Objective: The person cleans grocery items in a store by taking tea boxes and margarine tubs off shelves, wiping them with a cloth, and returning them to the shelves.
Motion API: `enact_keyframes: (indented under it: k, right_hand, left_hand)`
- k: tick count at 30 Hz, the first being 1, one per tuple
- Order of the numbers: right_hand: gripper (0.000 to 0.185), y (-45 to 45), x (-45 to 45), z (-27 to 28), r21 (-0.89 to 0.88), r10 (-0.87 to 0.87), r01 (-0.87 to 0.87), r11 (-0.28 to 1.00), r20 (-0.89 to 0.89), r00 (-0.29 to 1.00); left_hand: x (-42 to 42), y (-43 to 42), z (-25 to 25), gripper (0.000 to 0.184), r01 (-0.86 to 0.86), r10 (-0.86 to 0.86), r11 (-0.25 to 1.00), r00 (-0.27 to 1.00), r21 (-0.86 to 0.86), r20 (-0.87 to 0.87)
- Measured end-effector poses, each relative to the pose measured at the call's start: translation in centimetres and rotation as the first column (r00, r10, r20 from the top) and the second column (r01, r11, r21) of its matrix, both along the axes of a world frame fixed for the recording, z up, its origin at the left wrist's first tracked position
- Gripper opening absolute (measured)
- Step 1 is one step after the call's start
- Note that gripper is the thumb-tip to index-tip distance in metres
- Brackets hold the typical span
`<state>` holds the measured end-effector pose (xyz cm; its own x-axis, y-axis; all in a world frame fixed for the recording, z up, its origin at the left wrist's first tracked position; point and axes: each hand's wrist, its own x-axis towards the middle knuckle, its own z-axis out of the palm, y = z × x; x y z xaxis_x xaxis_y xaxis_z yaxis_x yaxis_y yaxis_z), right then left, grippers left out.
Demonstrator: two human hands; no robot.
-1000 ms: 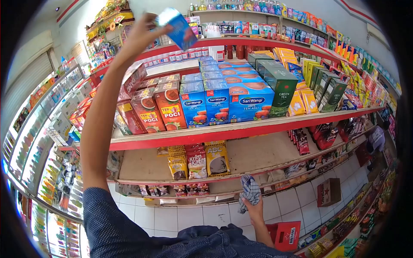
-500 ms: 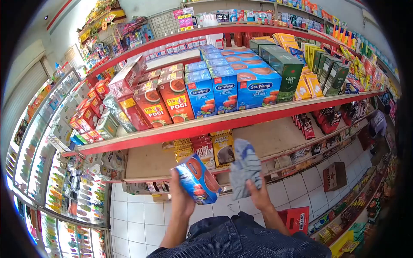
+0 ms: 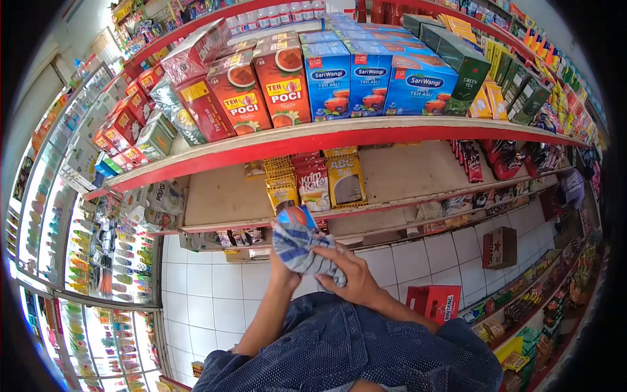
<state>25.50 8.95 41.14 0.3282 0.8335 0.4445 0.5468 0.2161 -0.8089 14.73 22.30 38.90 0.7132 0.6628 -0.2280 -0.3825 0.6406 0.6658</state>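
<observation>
L hand: your left hand is raised before your chest, closed round the L side of a small blue cardboard box w/ orange-brown print; most fingers are hidden behind cloth, so exact finger placement can't be told.
R hand: your right hand is bent over a soft, pale grey cloth w/ blue stripes, fingers curled & gripping it, thumb side partly out of sight.
Blue box: btwn your hands, mostly covered by the cloth; only its top end shows, just below the sachets in view.
Cloth: bunched, draped over the near side of the box, touching it.
Upper shelf: long wooden shelf w/ red front edge. On it, L to R: orange-red upright TEH POCI cartons, blue SariWangi tea cartons in rows, tall dark-green GREEN TEA carton.
Lower shelf: beige board w/ yellow ABC packets & red-and-white Krim Kafe sachets side by side.
Floor: white square tiles; to the R, a red BINTANG box near you, a brown cardboard box farther off.
Far L: glass-front cabinet w/ rows of colourful bottles.
You: dark-blue patterned shirt.
</observation>
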Motion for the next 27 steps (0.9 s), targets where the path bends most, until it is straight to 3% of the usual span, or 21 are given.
enact_keyframes:
  k: [1,3,5,6,8,10,11,13,14,15,16,18,19,20,21,23,25,27]
  right_hand:
    - [0.048,-0.2,-0.3,0.0,0.032,0.076,-0.079,0.996,0.073,0.994]
    - [0.05,0.1,0.2,-0.8,0.01,0.056,-0.057,0.998,0.047,0.997]
    - [0.049,1.0,1.5,-1.5,0.006,-0.081,0.081,0.997,-0.034,0.996]
    - [0.048,1.5,2.2,-1.6,-0.002,-0.163,0.163,0.987,-0.054,0.985]
    - [0.046,2.2,3.9,-1.8,-0.031,-0.266,0.265,0.964,-0.079,0.961]
    - [0.042,2.1,5.4,-2.7,-0.086,-0.348,0.344,0.935,-0.396,0.85]
    - [0.042,1.8,5.8,-3.5,-0.095,-0.362,0.354,0.93,-0.4,0.842]
    - [0.042,1.2,6.1,-4.4,-0.052,-0.237,0.333,0.942,-0.805,0.544]
    - [0.044,0.4,5.5,-4.5,-0.055,-0.227,0.322,0.945,-0.82,0.526]
    - [0.044,0.0,4.6,-5.0,-0.059,-0.224,0.312,0.948,-0.819,0.528]
    - [0.045,-0.5,3.4,-5.8,-0.082,-0.25,0.291,0.953,-0.756,0.605]
    - [0.044,-1.2,0.7,-6.9,-0.122,-0.274,0.251,0.96,-0.576,0.77]
    - [0.044,-1.1,-0.3,-6.7,-0.128,-0.274,0.247,0.961,-0.578,0.768]
    - [0.045,-1.1,-1.1,-6.1,-0.1,-0.215,0.196,0.975,-0.62,0.754]
    - [0.046,-1.0,-1.5,-5.8,-0.066,-0.154,0.148,0.987,-0.657,0.738]
    - [0.045,-0.7,-0.7,-6.4,-0.069,-0.157,0.149,0.986,-0.659,0.735]
    - [0.042,-0.1,0.4,-6.4,-0.04,-0.253,0.307,0.951,-0.671,0.697]
    - [0.042,0.2,1.9,-7.2,-0.073,-0.308,0.357,0.931,-0.681,0.664]
  left_hand:
    - [-0.5,0.8,0.0,0.054,0.059,-0.038,0.99,0.987,-0.13,0.158]
    - [-0.3,0.7,-1.5,0.051,0.063,-0.052,0.992,0.994,-0.111,0.094]
    - [0.5,-0.6,-3.0,0.05,0.0,0.032,0.994,0.958,0.11,-0.285]
    - [0.2,-1.5,-1.2,0.051,0.119,-0.073,0.988,0.925,0.103,-0.373]
    - [0.6,-2.4,-1.8,0.053,0.196,-0.144,0.976,0.907,0.096,-0.396]
    - [0.8,-3.0,-1.4,0.055,0.231,-0.188,0.971,0.902,0.067,-0.389]
    - [1.0,-2.8,-1.1,0.057,0.179,-0.161,0.984,0.931,0.025,-0.328]
    - [1.1,-2.0,-1.3,0.059,0.12,-0.122,0.992,0.954,-0.026,-0.273]
    - [1.0,-1.4,-1.9,0.061,0.079,-0.095,0.993,0.975,-0.083,-0.202]
    - [1.0,-0.8,-2.2,0.063,0.04,-0.058,0.989,0.99,-0.141,-0.13]
    - [1.1,-1.0,-0.9,0.064,0.018,-0.035,0.985,0.994,-0.171,-0.099]
    - [1.3,-0.9,-4.0,0.061,0.023,-0.044,0.985,0.992,-0.174,-0.118]
    - [1.5,-1.2,-4.4,0.059,0.043,-0.068,0.984,0.988,-0.172,-0.14]
    - [2.3,-2.4,-4.8,0.051,-0.148,0.132,0.988,0.948,-0.036,-0.291]
    - [1.9,-2.4,-5.2,0.051,-0.148,0.131,0.988,0.947,-0.037,-0.292]
    - [0.9,-2.4,-6.1,0.047,0.14,-0.127,0.989,0.963,0.039,-0.237]
    - [0.1,-3.3,-5.1,0.049,0.199,-0.176,0.979,0.942,0.052,-0.286]
    - [-0.3,-4.0,-4.5,0.054,0.423,-0.437,0.899,0.874,-0.111,-0.212]
